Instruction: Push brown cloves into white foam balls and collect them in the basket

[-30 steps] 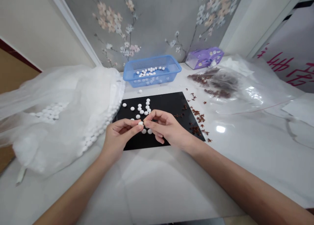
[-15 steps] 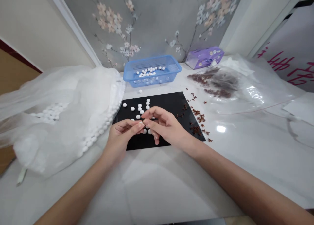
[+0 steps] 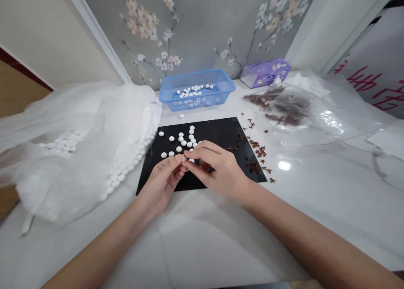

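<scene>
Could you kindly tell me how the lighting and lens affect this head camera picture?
In the head view, a small bright glare spot shines on the glossy white tabletop; the wide lens bends the white wall trim and stretches the forearms; the small white round pellets look fairly sharp.

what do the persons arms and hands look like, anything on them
Both arms are bare: the left forearm and the right forearm show no sleeve as far as the view reaches. The left hand and the right hand wear no gloves, and no watch, bracelet or ring can be seen on either.
</scene>
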A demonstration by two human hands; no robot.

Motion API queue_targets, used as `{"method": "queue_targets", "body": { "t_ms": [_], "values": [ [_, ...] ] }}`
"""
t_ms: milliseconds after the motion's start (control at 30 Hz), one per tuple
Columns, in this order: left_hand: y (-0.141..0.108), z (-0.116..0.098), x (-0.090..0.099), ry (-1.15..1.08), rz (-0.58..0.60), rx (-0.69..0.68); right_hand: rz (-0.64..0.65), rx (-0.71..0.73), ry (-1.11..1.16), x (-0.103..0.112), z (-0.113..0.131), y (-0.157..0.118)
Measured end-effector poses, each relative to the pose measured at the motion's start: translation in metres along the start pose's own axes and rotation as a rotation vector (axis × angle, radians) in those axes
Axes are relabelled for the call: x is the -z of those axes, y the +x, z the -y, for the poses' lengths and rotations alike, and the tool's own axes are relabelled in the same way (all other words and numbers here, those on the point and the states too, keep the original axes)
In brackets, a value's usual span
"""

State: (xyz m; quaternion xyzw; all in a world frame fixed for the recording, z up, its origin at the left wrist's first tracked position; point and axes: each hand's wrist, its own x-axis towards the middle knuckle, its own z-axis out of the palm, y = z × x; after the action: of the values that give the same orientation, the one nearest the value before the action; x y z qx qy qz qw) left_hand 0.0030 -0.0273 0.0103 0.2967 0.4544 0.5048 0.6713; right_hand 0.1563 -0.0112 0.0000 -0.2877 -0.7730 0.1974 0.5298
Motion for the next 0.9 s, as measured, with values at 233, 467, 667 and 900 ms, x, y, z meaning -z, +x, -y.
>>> {"method": "queue_targets", "body": {
  "t_ms": [233,467,667,900],
  "values": [
    [-0.0002,0.0029,-0.0013,-0.032,0.002,0.018,0.047,-0.026,0.014,-0.0016,0.0025,0.0003],
    [-0.0022,-0.0006,-0.0039,-0.115,0.004,0.018,-0.077,-0.128,0.106,-0.0072,0.0069,-0.0010],
    [-0.0029,0.0006,-0.0048,-0.180,-0.017,0.054,-0.114,-0.278,0.106,-0.0065,0.0082,0.0019],
    [-0.0014,0.0040,-0.0031,-0.100,0.008,0.029,-0.008,-0.255,0.182,-0.0044,0.0087,0.0007]
  ]
}}
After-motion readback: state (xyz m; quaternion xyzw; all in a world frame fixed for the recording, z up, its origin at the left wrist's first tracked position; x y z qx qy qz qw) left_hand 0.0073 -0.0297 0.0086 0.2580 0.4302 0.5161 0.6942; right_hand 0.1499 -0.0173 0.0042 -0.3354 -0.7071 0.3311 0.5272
